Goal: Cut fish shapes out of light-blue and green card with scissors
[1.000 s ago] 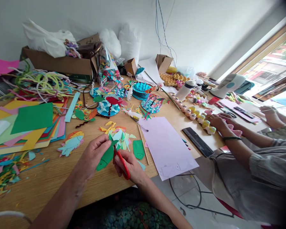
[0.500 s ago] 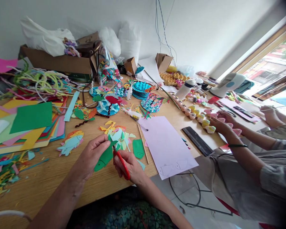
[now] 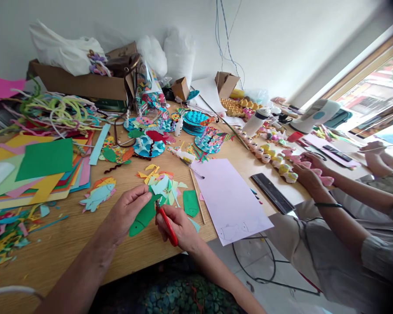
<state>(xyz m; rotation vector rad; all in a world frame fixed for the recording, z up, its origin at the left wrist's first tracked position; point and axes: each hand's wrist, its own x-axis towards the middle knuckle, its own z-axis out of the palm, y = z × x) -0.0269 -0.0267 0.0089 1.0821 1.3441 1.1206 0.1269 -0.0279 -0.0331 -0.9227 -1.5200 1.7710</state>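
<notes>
My left hand (image 3: 131, 209) pinches a green paper fish (image 3: 143, 216) near its tail, above the wooden table (image 3: 124, 257). Red-handled scissors (image 3: 166, 224) are held in my right hand (image 3: 180, 226), their blades at the paper's right edge by the tail. Behind both hands lies a heap of paper scraps (image 3: 165, 185). A green rectangle with a drawn outline (image 3: 191, 203) rests right of the scissors, beside a thin wooden stick (image 3: 197, 196). Cut-out fish (image 3: 100, 195), blue on top, lie to the left.
A lilac sheet (image 3: 231, 196) with pencilled fish and a black case (image 3: 271, 192) lie to the right. Another person's hands (image 3: 309, 172) touch a row of small pink and yellow pieces. Coloured paper (image 3: 44, 159) is stacked at the left; a glue bottle (image 3: 185, 156) lies behind the scraps.
The view has shifted slightly. Both my hands keep nearly the same pose on the green fish and scissors; the other person's hands have moved slightly along the pieces.
</notes>
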